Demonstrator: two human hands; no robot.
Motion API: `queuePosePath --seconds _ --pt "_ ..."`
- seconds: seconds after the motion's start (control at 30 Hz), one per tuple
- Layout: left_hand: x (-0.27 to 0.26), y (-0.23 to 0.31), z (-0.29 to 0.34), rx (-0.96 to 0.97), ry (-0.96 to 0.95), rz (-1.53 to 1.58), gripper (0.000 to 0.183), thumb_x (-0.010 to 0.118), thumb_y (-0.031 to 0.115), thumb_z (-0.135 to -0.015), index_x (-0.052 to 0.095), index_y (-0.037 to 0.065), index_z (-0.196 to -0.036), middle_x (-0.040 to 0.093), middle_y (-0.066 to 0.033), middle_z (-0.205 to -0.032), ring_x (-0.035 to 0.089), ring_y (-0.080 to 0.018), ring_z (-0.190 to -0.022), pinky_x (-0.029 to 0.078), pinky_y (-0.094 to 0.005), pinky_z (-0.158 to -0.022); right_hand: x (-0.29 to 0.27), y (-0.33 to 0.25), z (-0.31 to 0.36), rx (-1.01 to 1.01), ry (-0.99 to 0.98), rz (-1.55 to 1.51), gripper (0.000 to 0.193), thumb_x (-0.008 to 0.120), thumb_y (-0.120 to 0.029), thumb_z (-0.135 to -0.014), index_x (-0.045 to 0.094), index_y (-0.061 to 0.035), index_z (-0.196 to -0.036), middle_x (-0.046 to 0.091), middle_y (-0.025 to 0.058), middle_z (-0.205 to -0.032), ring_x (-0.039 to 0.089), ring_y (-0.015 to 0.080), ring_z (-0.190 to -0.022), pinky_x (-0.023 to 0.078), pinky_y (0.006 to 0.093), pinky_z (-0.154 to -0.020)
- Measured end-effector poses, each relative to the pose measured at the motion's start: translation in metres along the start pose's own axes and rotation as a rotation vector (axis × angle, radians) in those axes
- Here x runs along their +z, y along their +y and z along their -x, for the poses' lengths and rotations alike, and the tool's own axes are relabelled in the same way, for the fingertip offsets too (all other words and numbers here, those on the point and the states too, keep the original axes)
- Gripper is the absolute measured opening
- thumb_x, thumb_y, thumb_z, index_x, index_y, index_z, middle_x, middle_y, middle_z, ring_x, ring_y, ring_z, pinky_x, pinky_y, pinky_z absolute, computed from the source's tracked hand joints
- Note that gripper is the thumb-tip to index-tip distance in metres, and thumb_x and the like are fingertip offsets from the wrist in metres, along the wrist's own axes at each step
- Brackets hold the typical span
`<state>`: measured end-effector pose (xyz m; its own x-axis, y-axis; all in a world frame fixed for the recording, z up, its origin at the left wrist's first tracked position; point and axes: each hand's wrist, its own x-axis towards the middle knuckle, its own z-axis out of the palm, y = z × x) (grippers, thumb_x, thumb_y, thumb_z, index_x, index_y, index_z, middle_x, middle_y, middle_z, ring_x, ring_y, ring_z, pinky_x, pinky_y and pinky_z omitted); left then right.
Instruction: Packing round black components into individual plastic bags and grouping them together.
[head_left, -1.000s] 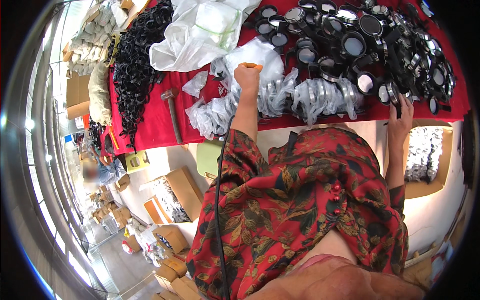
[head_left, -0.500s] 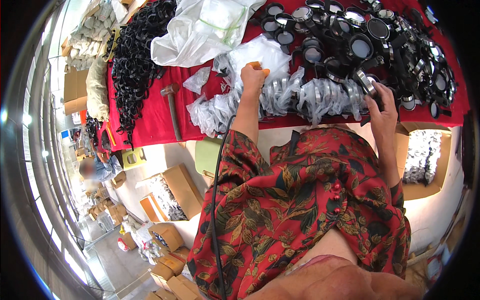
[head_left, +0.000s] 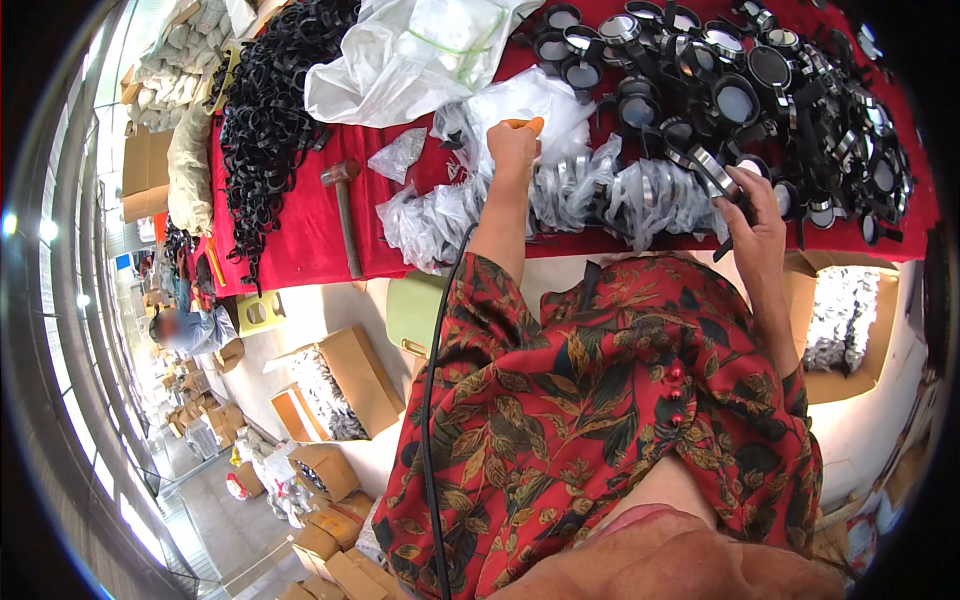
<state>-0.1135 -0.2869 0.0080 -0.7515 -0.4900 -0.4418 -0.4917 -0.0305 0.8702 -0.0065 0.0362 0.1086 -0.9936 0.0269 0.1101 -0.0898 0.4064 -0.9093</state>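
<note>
My left hand, with orange covers on its fingertips, is closed over a stack of clear plastic bags. Whatever lies between those fingertips is hidden. My right hand grips a round metal-rimmed part with black fittings, tilted on edge. Between the hands, just nearer to me, runs a row of similar round parts in clear bags. A big heap of unbagged round parts with black arms spreads beyond and right of my right hand.
A hammer lies on the red tablecloth at left, beside a pile of black straps. A large white plastic sack is at the back. Below the table edge stand a green stool and open cartons.
My right hand has shifted slightly left and down, with the round part still in it. My left hand stays over the bags, its fingers drawn closer together. The view has moved a little.
</note>
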Motion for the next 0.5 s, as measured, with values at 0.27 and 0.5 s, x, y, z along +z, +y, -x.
queuePosePath --seconds 0.27,0.5 --pt "-0.017 0.004 -0.003 0.351 0.152 -0.056 0.019 0.078 0.004 -0.064 0.066 -0.005 -0.075 0.066 -0.0091 -0.069 0.056 -0.0133 -0.058 0.046 -0.0268 -0.056 0.016 -0.013 -0.014 0.256 -0.177 -0.437 0.033 0.063 -0.008 -0.083 0.058 0.0043 -0.114 0.058 0.0057 -0.110 0.061 0.0149 -0.089 0.049 0.0272 -0.082" --pt "-0.014 0.019 0.033 0.453 0.146 -0.071 0.016 0.076 0.001 -0.066 0.065 -0.006 -0.074 0.065 -0.0082 -0.067 0.057 -0.0133 -0.059 0.045 -0.0263 -0.055 0.090 -0.040 -0.057 0.339 -0.512 -0.766 0.034 0.061 -0.013 -0.086 0.056 0.0049 -0.115 0.061 0.0084 -0.100 0.064 0.0159 -0.086 0.052 0.0266 -0.078"
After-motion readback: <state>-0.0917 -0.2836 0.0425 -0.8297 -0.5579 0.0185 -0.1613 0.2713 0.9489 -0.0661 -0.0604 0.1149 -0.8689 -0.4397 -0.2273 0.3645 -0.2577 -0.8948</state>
